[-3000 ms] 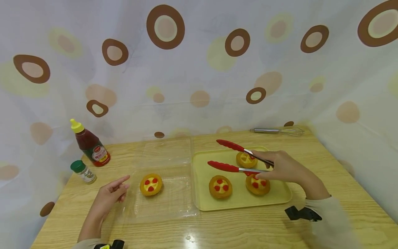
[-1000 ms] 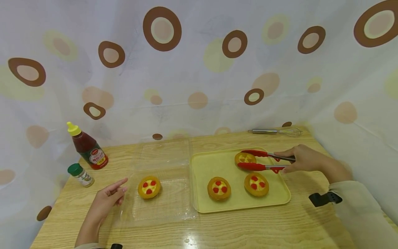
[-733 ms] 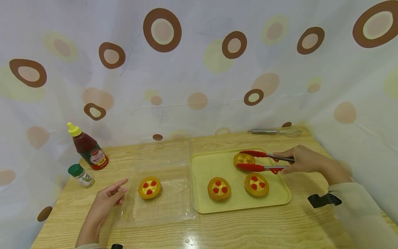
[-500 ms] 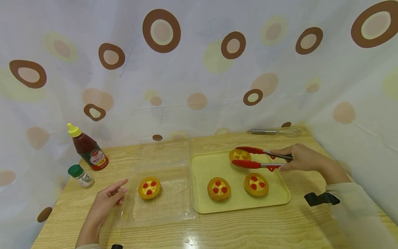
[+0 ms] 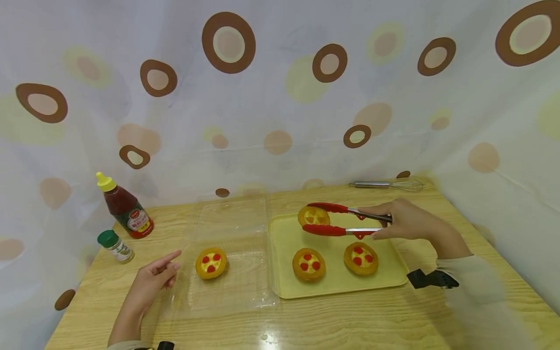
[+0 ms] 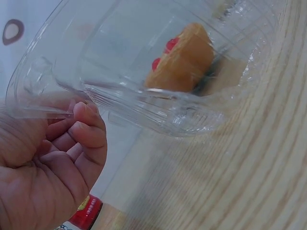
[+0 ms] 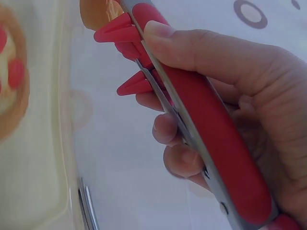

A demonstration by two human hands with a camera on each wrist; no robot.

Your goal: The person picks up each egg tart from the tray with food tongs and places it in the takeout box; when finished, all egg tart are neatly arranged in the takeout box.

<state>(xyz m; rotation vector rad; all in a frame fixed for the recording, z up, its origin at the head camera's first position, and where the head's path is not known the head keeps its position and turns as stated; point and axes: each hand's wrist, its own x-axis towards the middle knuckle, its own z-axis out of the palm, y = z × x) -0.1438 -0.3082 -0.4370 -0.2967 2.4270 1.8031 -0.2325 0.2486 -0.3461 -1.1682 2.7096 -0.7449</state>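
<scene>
My right hand [image 5: 404, 219] grips a pair of red-tipped tongs [image 5: 324, 230], thumb on one arm and fingers on the other. Between the tips sits a small round pastry [image 5: 315, 217] with yellow wedge-shaped topping, held over the back of the yellow tray [image 5: 280, 290]. Two pastries with red dots, a left one [image 5: 308, 265] and a right one [image 5: 360, 258], lie on that tray. My left hand [image 5: 150, 277] touches the left rim of a clear plastic clamshell box [image 5: 236, 296], index finger extended, others loosely bent. A red-dotted pastry [image 6: 184, 60] lies inside the box.
A sauce bottle [image 5: 129, 211] with a yellow cap and a green-capped seasoning jar [image 5: 117, 247] stand at the left. Behind the tray lies a whisk [image 5: 387, 184]. A patterned curtain [image 5: 280, 97] borders the table's back and sides. The box's lid [image 5: 232, 214] lies folded back.
The tongs have moved right to the wedge-topped pastry, gripped it, and carried it left and slightly up from the tray's back right. My left hand has stayed at the box's rim.
</scene>
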